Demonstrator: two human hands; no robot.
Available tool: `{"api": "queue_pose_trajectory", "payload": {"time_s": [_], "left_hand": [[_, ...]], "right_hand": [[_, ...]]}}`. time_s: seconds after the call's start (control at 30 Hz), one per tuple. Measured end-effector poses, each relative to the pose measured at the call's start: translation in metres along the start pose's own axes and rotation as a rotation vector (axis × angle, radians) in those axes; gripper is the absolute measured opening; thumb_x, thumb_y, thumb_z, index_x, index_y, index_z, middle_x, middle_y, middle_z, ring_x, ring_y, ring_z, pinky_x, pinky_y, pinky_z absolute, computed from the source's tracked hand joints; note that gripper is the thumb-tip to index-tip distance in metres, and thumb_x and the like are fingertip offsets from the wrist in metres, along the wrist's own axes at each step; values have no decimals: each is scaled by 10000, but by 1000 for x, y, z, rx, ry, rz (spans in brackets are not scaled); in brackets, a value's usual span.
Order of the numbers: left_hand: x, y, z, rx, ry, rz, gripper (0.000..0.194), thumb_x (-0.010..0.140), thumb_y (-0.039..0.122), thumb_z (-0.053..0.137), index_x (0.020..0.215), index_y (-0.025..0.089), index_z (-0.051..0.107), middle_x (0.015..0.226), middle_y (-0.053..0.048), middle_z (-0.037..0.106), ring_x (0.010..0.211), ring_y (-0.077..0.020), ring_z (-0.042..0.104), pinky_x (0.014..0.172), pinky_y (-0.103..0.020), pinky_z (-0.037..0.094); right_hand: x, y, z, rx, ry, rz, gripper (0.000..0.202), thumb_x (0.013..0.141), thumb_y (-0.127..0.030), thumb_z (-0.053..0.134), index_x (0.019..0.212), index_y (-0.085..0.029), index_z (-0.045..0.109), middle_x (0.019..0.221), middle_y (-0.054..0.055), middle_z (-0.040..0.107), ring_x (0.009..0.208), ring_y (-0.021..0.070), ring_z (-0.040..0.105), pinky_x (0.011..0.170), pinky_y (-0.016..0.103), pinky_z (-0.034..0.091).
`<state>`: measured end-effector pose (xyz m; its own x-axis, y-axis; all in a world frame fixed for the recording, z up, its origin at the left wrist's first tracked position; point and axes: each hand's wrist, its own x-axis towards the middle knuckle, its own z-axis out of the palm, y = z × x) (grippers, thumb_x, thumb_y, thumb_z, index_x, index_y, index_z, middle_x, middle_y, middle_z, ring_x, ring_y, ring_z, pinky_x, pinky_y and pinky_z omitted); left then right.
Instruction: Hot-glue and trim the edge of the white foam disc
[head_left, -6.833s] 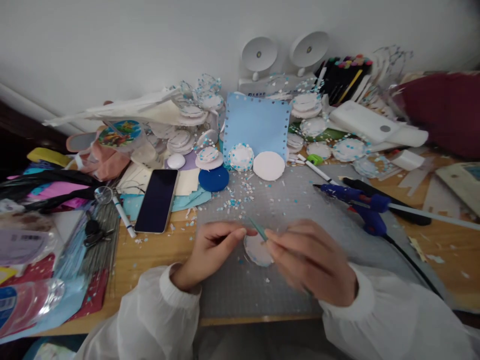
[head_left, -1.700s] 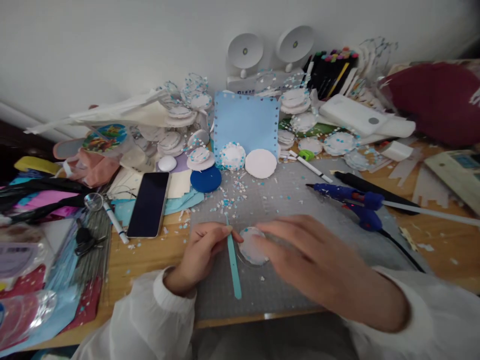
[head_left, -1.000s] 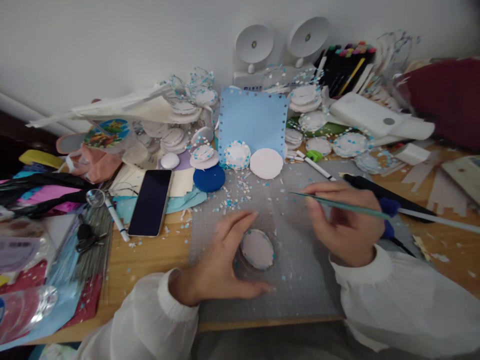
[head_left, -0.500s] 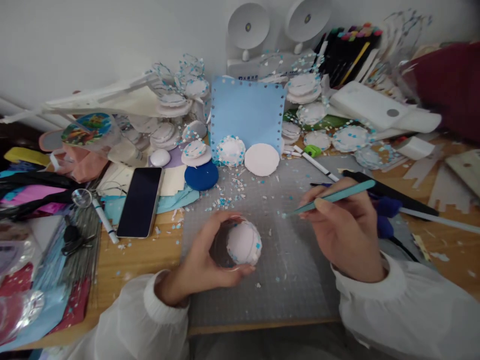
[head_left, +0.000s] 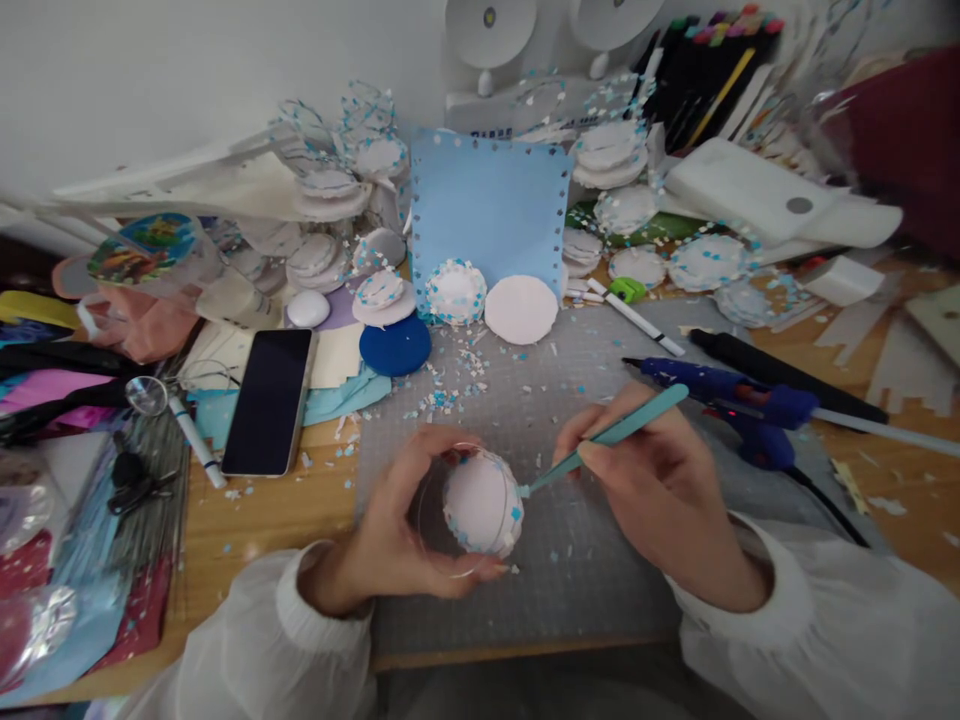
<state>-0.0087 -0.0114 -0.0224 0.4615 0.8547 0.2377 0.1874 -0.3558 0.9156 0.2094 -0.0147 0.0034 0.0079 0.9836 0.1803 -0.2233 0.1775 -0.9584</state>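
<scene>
My left hand [head_left: 396, 525] is wrapped around the side of a round white piece [head_left: 480, 500], thumb along the near edge and fingers along the far edge. The piece is above the grey cutting mat [head_left: 600, 590], tilted, its rim dotted with small blue and white bits. A thin clear ring [head_left: 418, 510] curves across it and out towards my palm

My right hand [head_left: 649, 490] pinches a pair of teal tweezers [head_left: 619, 427] between thumb and fingers. They slant down to the left, and their tip, with a tiny pale blue bit at it, is right at the right-hand edge of the round white piece; I cannot tell whether the two are touching

Beyond my hands, loose blue and white flakes [head_left: 446, 400] are scattered over the mat. Behind them a bit-covered disc [head_left: 455, 292] and a plain white disc [head_left: 521, 310] stand side by side in front of a light blue card [head_left: 491, 205], with a dark blue disc [head_left: 395, 345] just to the left. A phone [head_left: 268, 405] lies further left on paper sheets. To the right of my right hand is a blue glue gun [head_left: 727, 393], near a black tool [head_left: 787, 376]
</scene>
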Motion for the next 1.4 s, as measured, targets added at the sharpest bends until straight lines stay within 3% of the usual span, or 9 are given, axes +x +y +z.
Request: {"api": "queue_pose_trajectory", "payload": {"time_s": [0.67,0.93,1.13,1.4], "left_hand": [[2,2,0,54,-20,28,798,589,409,824,1275,247,449,1136,-106,559,1013,-277,542,860,-407,442],[1,3,-1,67,-23,26,797,587,406,824,1271,236,452,1130,-109,565,1002,-275,549,861,-409,451],[3,2,0,86,-21,53,800,576,428,827,1257,229,457,1109,-103,575,975,-272,565,828,-412,467],[5,3,0,98,-9,67,800,567,399,833,1258,244,460,1096,-107,578,962,-278,569,797,-439,493]], "right_hand": [[1,0,1,-130,-21,-27,96,834,-156,600,816,-235,547,746,-14,595,614,105,571,514,229,511],[2,1,-1,-120,-20,-34,109,822,-135,613,816,-235,570,763,-12,581,679,115,595,540,224,517],[0,0,0,-55,-26,45,111,840,-126,599,835,-236,584,788,-11,579,728,102,595,619,217,526],[0,-5,1,-170,-25,2,126,821,-127,613,852,-247,589,804,-8,577,751,127,628,631,245,540]]}}
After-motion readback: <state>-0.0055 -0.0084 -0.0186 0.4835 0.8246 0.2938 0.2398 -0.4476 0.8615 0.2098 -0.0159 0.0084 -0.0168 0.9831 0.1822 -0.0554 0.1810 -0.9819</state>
